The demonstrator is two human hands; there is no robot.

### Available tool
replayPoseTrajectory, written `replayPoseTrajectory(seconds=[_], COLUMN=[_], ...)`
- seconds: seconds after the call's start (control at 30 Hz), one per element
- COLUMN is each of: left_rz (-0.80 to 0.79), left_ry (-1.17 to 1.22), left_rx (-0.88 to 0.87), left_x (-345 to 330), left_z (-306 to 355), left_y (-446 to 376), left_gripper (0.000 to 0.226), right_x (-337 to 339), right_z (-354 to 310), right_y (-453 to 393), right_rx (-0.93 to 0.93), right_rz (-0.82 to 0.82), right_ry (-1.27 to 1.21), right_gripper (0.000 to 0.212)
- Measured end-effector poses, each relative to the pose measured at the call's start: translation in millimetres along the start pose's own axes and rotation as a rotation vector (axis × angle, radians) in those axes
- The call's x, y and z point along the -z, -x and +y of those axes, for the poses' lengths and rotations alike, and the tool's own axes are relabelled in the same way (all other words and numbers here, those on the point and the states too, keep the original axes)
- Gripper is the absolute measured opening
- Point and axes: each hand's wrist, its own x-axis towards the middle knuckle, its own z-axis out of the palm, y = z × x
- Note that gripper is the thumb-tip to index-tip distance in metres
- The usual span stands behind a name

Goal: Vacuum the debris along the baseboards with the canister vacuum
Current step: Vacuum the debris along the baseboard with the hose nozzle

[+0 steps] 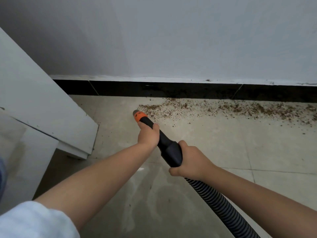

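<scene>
Glossy black baseboard (171, 91), ribbed plastic hose (214, 201)

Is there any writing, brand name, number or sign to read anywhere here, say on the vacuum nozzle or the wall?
None can be read.
The orange nozzle tip bears dark marks, too small and blurred to tell whether they are letters.
The black wand, held by the left hand and right hand, the ribbed hose, the black baseboard and the white cabinet show no text.

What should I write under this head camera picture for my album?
Both hands grip the vacuum nozzle, aimed at brown debris beside the black baseboard.
</scene>
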Motion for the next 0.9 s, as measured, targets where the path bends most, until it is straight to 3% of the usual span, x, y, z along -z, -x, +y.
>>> replayPoseTrajectory(seconds=[0.5,0.9], left_rz=[-0.059,0.013], left_ry=[-0.065,0.081], left_rx=[-0.075,0.049], left_x=[-2.9,-23.3], left_z=[24.4,26.3], left_y=[-30.0,-13.1], left_gripper=[0.065,0.065], right_x=[8.1,26.1], right_z=[0.7,9.9], right_y=[-24.7,-7.1], right_rx=[-0.084,-0.044], right_rz=[0.069,0.011], right_ry=[-0.056,-0.017], right_gripper=[0.053,0.05])
